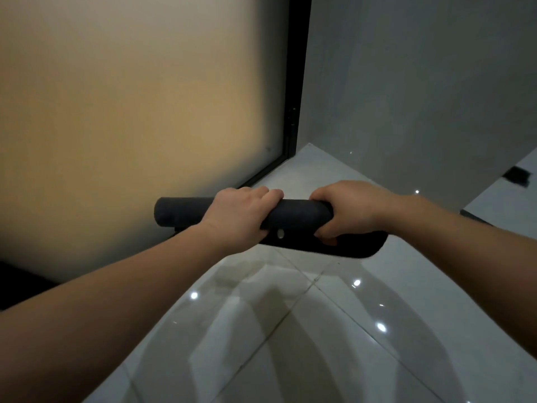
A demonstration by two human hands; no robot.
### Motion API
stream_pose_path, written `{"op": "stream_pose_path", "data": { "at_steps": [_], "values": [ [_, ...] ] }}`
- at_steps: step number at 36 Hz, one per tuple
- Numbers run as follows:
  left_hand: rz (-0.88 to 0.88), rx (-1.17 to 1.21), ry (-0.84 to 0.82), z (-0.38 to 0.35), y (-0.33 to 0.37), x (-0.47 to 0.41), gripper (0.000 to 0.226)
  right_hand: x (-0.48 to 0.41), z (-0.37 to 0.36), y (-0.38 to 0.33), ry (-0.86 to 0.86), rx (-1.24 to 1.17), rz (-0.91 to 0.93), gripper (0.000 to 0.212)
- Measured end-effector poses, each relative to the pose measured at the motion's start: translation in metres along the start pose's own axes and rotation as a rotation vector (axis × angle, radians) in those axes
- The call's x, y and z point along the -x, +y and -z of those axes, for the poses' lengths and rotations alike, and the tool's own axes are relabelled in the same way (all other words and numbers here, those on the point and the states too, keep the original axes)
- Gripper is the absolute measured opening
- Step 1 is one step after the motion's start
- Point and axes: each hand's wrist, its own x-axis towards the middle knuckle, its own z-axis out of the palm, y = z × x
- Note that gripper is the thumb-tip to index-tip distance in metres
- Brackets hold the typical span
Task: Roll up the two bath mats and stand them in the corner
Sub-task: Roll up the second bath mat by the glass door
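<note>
A dark grey rolled bath mat (180, 211) lies level in the air, held by both hands. My left hand (241, 216) grips it around the middle. My right hand (348, 209) is closed over its right end. Just below the roll a flat black mat (357, 245) lies on the glossy floor, part of it hidden by the roll and my hands. The corner (302, 149) where the frosted glass door meets the grey wall is straight ahead, beyond the roll.
A frosted glass door (130, 112) with a black frame fills the left. A grey wall (421, 82) stands on the right. Glossy white floor tiles (305, 330) spread below. A small dark object (516, 175) sits at the far right.
</note>
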Motion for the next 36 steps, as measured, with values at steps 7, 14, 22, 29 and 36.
{"op": "stream_pose_path", "data": {
  "at_steps": [7,14,22,29,36],
  "values": [
    [0.236,0.48,-0.385,0.008,0.003,-0.007,0.043,-0.002,-0.023,0.009,0.574,0.469,0.322,0.025],
    [0.086,0.092,-0.066,-0.005,0.001,-0.001,0.032,0.0,0.001,0.008,-0.007,0.185,0.032,0.04],
    [0.247,0.372,-0.166,0.002,0.009,-0.002,0.061,0.01,0.028,0.008,-0.029,0.264,-0.022,0.028],
    [0.335,0.863,-0.239,-0.01,0.038,-0.013,0.051,0.02,0.053,-0.037,0.141,0.74,0.197,0.02],
    [0.474,1.074,-0.029,-0.027,0.062,-0.013,0.054,0.038,0.117,-0.035,0.538,0.196,0.067,0.055]
  ]
}}
